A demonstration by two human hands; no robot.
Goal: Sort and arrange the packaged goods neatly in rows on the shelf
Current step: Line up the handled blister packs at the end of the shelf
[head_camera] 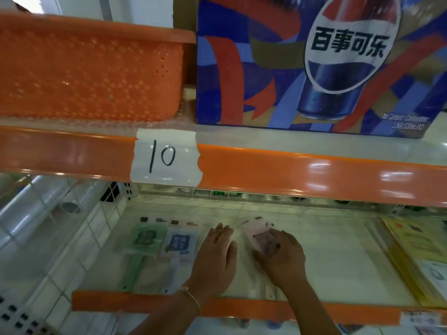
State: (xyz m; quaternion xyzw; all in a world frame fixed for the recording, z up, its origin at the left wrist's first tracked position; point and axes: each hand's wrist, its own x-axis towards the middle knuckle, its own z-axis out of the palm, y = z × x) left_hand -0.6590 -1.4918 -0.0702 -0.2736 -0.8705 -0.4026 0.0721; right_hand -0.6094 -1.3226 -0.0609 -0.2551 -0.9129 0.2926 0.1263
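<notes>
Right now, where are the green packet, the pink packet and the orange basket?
green packet (146, 239), head view, on its printed card.
pink packet (257, 232), head view, on its upper half.
orange basket (89, 76), head view, on its perforated front wall.

A tape label (167, 158) on the upper shelf's front edge reads "10", and the blue carton (314, 66) above bears "百事可乐".
</notes>
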